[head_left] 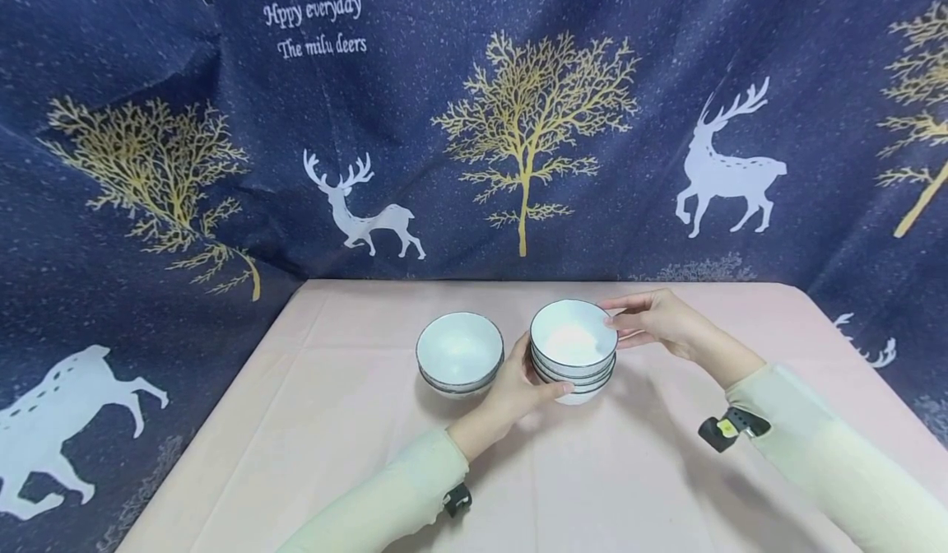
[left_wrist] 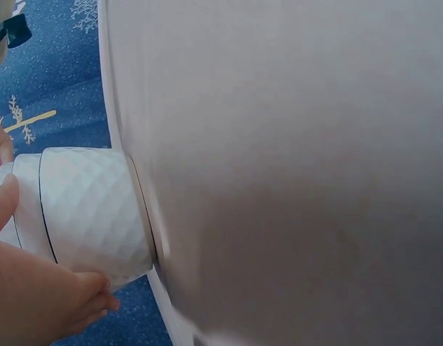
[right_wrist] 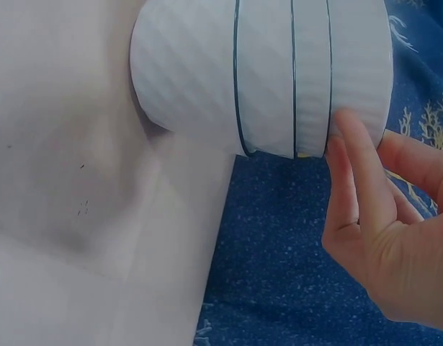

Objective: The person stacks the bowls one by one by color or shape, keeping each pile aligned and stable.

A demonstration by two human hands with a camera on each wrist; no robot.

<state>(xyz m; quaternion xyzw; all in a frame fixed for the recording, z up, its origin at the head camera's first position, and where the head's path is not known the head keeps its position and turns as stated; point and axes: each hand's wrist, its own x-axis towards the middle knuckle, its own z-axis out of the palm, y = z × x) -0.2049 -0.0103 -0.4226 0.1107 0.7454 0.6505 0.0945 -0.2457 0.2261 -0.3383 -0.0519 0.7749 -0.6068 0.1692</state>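
Note:
Several white bowls with dark rims stand nested in a stack [head_left: 585, 369] on the table, right of centre. My left hand [head_left: 511, 388] grips this stack from the left, thumb across the front and fingers round the far side. At the right side, my right hand [head_left: 659, 322] pinches the rim of the top bowl [head_left: 570, 331]. The right wrist view shows its fingers [right_wrist: 361, 166] against the wall of that top bowl. Dimples pattern the outside of the lowest bowl [left_wrist: 95, 209] in the left wrist view.
A second, shorter stack of white bowls [head_left: 459, 351] stands just left of the gripped one, beside my left hand. Pale pink cloth covers the table [head_left: 333, 421]. Behind the table's far edge hangs a dark blue curtain [head_left: 474, 207] printed with deer and trees.

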